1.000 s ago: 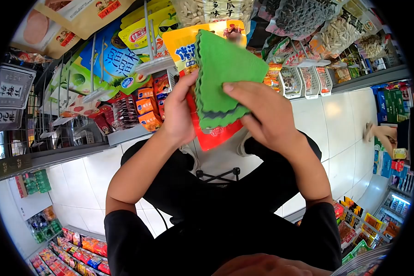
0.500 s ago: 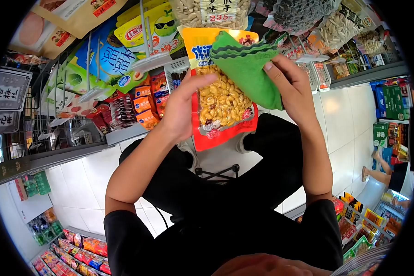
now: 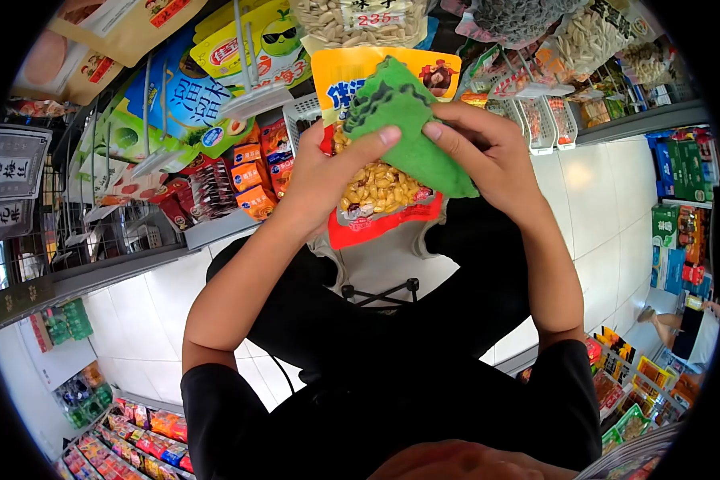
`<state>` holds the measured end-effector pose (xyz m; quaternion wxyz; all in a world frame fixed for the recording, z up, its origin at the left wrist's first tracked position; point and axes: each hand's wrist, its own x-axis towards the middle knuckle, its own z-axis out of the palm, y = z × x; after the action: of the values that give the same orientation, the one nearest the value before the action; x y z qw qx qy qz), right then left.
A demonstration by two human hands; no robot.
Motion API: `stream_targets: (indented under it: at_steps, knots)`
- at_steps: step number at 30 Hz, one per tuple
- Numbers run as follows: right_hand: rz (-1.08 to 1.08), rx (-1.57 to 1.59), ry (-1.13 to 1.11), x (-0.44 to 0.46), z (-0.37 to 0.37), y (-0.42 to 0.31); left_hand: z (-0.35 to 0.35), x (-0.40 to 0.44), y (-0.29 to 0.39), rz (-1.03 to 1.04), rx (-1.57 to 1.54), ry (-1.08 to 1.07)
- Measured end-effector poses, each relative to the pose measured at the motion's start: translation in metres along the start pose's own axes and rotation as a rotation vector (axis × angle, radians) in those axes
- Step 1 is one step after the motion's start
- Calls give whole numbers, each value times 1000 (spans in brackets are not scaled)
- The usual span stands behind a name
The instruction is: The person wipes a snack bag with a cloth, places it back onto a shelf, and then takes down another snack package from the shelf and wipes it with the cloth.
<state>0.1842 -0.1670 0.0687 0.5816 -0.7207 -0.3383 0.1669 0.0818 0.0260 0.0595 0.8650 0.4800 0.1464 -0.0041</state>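
Observation:
A red and yellow nut packet (image 3: pixel 380 188) hangs in front of my knees, its clear window showing yellow nuts. My left hand (image 3: pixel 328 172) grips the packet's left side, and its thumb presses on a folded green cloth (image 3: pixel 412 132) with dark wavy edges. The cloth lies slanted across the packet's upper and right part. On the right, my right hand (image 3: pixel 484 148) pinches the cloth between thumb and fingers; the fingertips behind it are hidden.
Hanging snack bags (image 3: pixel 188 100) and a white basket (image 3: pixel 302 112) line the shelf ahead. Bags of seeds (image 3: pixel 360 28) are beyond the packet. A black folding frame (image 3: pixel 380 294) stands between my legs. Another person (image 3: pixel 692 332) is at the far right.
The cloth was spread over the packet, then pulled right, and now lies back across its upper part. My left thumb has come onto the cloth. The packet has tilted slightly.

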Motion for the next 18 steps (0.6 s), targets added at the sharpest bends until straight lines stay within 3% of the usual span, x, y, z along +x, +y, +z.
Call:
stream_targets:
  at_steps: [5, 11, 14, 18]
  knots:
    - [48, 138, -85, 4, -8, 0, -3, 3, 5, -36, -51, 18]
    - [20, 152, -89, 3, -2, 4, -4, 3, -6, 108, 171, -51]
    - [48, 124, -172, 3, -4, 7, -1, 3, -7, 98, 158, -42]
    - [94, 243, -114, 5, 2, 0, -1, 6, -3, -31, -43, 25]
